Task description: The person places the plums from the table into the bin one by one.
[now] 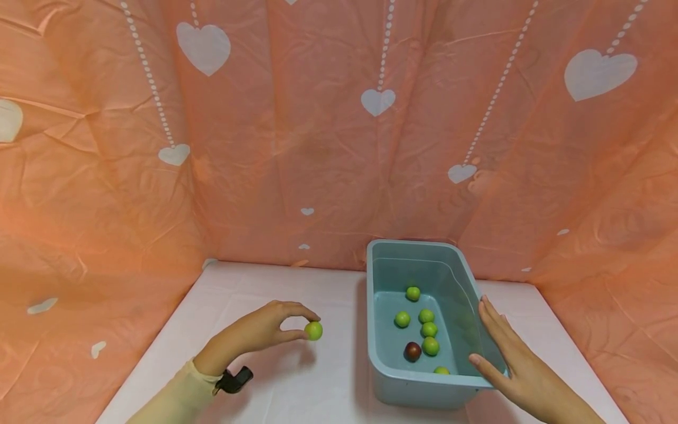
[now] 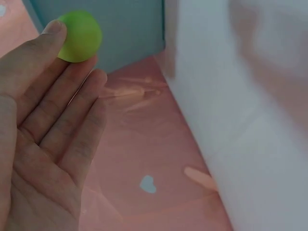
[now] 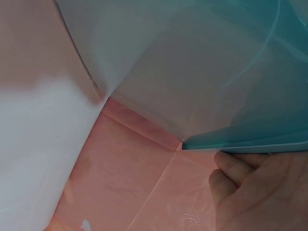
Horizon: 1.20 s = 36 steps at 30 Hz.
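A small round green fruit (image 1: 313,330) is pinched between the thumb and fingertips of my left hand (image 1: 265,327), held over the white surface left of the bin. The left wrist view shows the same green fruit (image 2: 81,36) close up, smooth and yellow-green, with the other fingers stretched behind it. A grey-blue plastic bin (image 1: 372,330) holds several more green fruits (image 1: 402,319) and one dark red-brown fruit (image 1: 412,351). My right hand (image 1: 521,368) grips the bin's near right rim, thumb on the inner side and fingers outside. In the right wrist view the thumb is hidden behind the wall.
The white tabletop (image 1: 238,294) lies under the bin. An orange-pink sheet with white hearts (image 1: 296,147) hangs behind and along both sides. A black band (image 1: 233,380) is on the left wrist, by a pale sleeve.
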Available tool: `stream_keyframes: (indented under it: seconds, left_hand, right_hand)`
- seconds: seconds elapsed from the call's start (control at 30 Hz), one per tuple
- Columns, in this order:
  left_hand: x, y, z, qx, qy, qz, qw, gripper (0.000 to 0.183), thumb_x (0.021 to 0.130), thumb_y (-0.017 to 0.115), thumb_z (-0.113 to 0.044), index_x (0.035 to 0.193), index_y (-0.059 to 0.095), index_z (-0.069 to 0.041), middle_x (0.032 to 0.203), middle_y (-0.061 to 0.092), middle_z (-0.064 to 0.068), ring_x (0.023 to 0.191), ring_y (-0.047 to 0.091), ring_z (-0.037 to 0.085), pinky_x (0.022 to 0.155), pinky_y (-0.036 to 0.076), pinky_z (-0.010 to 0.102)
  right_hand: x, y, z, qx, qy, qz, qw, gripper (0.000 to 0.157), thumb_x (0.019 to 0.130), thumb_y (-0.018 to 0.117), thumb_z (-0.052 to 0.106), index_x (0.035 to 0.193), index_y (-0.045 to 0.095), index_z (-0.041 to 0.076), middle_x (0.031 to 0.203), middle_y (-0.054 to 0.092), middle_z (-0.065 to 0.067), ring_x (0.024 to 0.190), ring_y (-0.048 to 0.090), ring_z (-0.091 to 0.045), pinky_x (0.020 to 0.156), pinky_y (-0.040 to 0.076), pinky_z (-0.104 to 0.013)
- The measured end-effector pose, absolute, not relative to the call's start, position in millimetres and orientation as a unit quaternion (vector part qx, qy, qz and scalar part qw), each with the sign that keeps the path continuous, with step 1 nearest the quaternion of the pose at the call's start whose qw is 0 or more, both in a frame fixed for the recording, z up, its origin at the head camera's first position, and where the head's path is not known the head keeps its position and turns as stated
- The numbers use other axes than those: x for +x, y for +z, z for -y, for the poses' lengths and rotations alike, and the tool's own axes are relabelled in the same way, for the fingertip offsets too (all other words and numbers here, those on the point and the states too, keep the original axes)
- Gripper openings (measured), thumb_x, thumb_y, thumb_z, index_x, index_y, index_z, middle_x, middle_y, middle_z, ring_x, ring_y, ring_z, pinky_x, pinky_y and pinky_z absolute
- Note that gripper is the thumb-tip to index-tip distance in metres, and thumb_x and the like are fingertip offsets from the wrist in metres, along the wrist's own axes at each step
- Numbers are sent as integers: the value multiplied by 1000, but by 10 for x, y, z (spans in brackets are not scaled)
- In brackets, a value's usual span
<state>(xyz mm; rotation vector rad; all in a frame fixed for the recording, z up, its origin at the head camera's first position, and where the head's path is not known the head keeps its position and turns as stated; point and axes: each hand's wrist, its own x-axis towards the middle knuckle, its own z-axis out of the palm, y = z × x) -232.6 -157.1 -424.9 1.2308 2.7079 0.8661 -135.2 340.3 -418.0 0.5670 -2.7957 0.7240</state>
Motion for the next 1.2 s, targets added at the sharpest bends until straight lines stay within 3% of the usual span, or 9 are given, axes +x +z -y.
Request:
stream_keyframes:
  seconds: [0.3,0.63,0.77,0.87,1.0,1.2]
  left_hand:
    - [-2426,-4045,1494,422,288,-860,-11,32,100,79,-28,131,76,-19,129,75,-8,123,70,14,107,56,39]
    - [-2517,-3835,1360,437,297,-849,-24,34,98,82,-24,130,76,-18,126,76,-9,123,69,12,111,53,38]
    - [-2549,-3737,1279,442,290,-848,-32,35,96,83,-23,130,76,-18,125,76,-13,123,69,9,126,34,52]
    - [-2563,-3673,1214,444,283,-849,-35,34,98,82,-26,131,76,-20,125,75,-15,124,69,8,128,22,65]
    - [-2578,-3597,1122,442,283,-850,-32,35,98,81,-28,132,76,-21,127,75,-16,125,68,9,121,31,66]
    - [-2631,-3505,980,450,275,-849,-34,37,99,81,-30,134,76,-22,132,74,-13,126,67,10,110,51,40]
  right_hand:
    - [-1369,-4189,-3419,189,253,944,91,97,103,73,33,175,8,23,181,6,-7,162,12,-50,106,-4,1]
    - [-1357,-4183,-3412,189,250,945,96,96,104,72,33,175,8,23,181,6,-5,162,11,-48,107,-4,1]
    - [-1363,-4187,-3415,196,246,943,104,97,103,73,32,175,9,21,181,7,-6,162,12,-47,109,-3,1]
    - [-1365,-4195,-3420,194,246,944,103,97,103,73,32,175,9,22,181,7,-6,163,11,-44,108,-3,1]
    - [-1375,-4198,-3424,190,248,945,99,97,103,73,33,175,9,22,181,7,-7,161,14,-51,108,-4,0]
    - [-1374,-4189,-3417,187,253,945,94,96,104,72,34,175,8,23,181,6,-6,159,15,-55,108,-6,-1]
